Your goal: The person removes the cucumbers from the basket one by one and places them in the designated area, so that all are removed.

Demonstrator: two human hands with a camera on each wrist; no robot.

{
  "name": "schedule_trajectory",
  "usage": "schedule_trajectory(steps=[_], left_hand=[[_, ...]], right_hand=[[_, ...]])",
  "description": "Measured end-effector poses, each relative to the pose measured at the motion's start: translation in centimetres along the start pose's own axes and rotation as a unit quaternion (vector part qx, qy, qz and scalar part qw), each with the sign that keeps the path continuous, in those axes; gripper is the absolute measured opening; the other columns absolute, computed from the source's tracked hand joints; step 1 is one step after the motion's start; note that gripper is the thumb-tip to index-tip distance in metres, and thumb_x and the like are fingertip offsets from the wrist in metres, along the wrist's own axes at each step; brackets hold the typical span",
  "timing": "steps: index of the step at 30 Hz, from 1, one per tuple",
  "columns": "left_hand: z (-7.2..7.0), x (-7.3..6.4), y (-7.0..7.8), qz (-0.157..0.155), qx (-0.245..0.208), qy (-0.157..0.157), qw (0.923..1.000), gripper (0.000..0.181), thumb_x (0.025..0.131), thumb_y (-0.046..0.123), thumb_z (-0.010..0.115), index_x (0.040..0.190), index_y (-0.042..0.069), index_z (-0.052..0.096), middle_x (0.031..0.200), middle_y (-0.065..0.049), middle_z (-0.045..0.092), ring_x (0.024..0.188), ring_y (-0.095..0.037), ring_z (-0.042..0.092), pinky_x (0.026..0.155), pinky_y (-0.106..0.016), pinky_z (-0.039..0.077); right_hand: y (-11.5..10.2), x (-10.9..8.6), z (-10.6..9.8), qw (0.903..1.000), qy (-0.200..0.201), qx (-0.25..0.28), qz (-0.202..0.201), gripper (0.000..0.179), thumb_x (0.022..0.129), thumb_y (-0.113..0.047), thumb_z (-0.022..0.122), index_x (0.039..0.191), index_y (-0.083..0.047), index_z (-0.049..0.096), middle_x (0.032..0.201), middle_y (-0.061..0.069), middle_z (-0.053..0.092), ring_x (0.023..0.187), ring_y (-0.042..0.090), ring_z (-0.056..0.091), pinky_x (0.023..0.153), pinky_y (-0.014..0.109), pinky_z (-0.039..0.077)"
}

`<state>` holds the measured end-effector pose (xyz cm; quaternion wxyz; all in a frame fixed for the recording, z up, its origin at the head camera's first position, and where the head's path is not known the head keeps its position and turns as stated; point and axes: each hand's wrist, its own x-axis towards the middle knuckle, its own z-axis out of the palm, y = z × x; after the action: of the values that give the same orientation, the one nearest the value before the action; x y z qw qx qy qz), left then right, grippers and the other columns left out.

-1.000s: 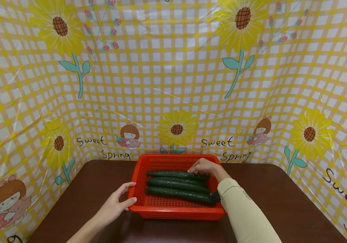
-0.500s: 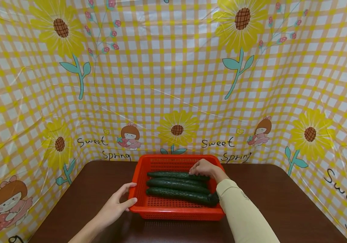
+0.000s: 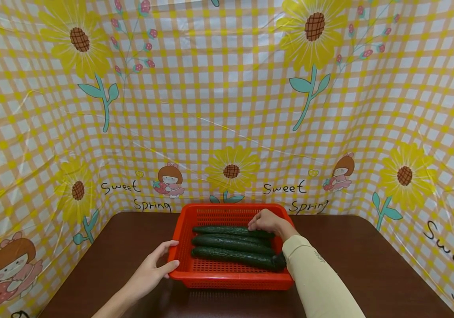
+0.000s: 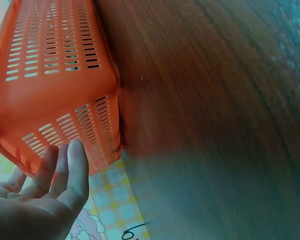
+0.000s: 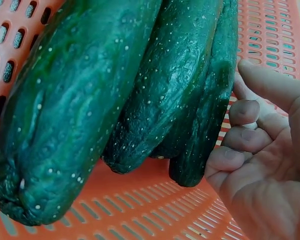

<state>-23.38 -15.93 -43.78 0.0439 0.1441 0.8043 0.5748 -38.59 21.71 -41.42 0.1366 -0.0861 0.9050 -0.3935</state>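
Hardly anything has shifted, so work seems paused: the cucumbers (image 3: 232, 256) lie in the basket (image 3: 234, 275), left hand (image 3: 149, 267) gripping one end, right hand (image 3: 268, 222) bent-fingered at the far cucumber (image 3: 220, 230), hold unclear to me.

The bench (image 3: 338, 251) has a dark brown, wood-grained top with rounded far corners. A creased sheet (image 3: 211, 106), checked in yellow, tan and white, stands behind the far edge and beyond the left and right edges. Above the middle of the far edge, a sunflower print (image 3: 231, 171) lies between two printed girl figures (image 3: 170, 179). Black "Sweet Spring" lettering (image 3: 284, 188) appears twice above the far edge and again beyond the right edge. Higher up, two further sunflowers (image 3: 80, 39) have teal stems; pink-budded sprigs (image 3: 138, 68) adjoin them.
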Motion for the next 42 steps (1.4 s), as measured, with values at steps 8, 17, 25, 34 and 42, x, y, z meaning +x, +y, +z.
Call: schedule_trajectory(steps=[8,17,25,34,42], left_hand=[[-0.3,-0.2,0.4,0.0,0.011,0.002,0.9999,0.05,0.098,0.019,0.065,0.145,0.012,0.047,0.133,-0.019,0.056,0.099,-0.024,0.055,0.07,-0.032,0.055],[-0.2,-0.3,0.0,-0.005,0.002,-0.001,1.0,0.051,0.099,0.021,0.065,0.145,0.012,0.046,0.138,-0.02,0.052,0.096,-0.024,0.054,0.07,-0.033,0.055],[0.1,-0.1,-0.3,0.001,0.006,-0.001,1.0,0.049,0.1,0.022,0.063,0.145,0.012,0.047,0.138,-0.02,0.052,0.098,-0.024,0.054,0.07,-0.033,0.055],[0.1,0.0,0.1,0.001,0.023,0.01,0.9997,0.049,0.099,0.024,0.064,0.144,0.013,0.048,0.139,-0.019,0.051,0.091,-0.023,0.055,0.069,-0.031,0.055],[0.1,-0.1,0.2,0.0,0.025,0.009,0.9997,0.048,0.099,0.023,0.064,0.144,0.014,0.048,0.135,-0.018,0.054,0.09,-0.022,0.055,0.07,-0.033,0.055]], right_hand=[[-0.3,-0.1,0.2,0.9999,0.002,-0.009,-0.006,0.018,0.093,-0.012,0.07,0.106,-0.002,0.077,0.083,0.003,0.069,0.057,0.011,0.038,0.052,0.023,0.032],[0.0,-0.2,0.6,0.9993,0.015,-0.033,0.006,0.016,0.087,-0.008,0.074,0.101,-0.003,0.079,0.089,0.006,0.074,0.056,0.012,0.039,0.051,0.025,0.034],[0.0,-0.1,0.4,0.997,0.02,-0.071,-0.024,0.009,0.082,-0.004,0.076,0.09,-0.001,0.08,0.105,0.011,0.076,0.104,0.025,0.067,0.09,0.043,0.056],[-0.2,-0.1,0.0,0.9959,0.014,-0.083,-0.034,0.012,0.079,-0.012,0.083,0.088,-0.005,0.08,0.099,0.006,0.077,0.097,0.021,0.067,0.089,0.042,0.056],[0.4,0.7,0.3,0.9942,-0.001,-0.105,-0.023,0.021,0.077,-0.013,0.085,0.096,-0.004,0.081,0.11,0.011,0.075,0.106,0.028,0.066,0.091,0.042,0.056]])
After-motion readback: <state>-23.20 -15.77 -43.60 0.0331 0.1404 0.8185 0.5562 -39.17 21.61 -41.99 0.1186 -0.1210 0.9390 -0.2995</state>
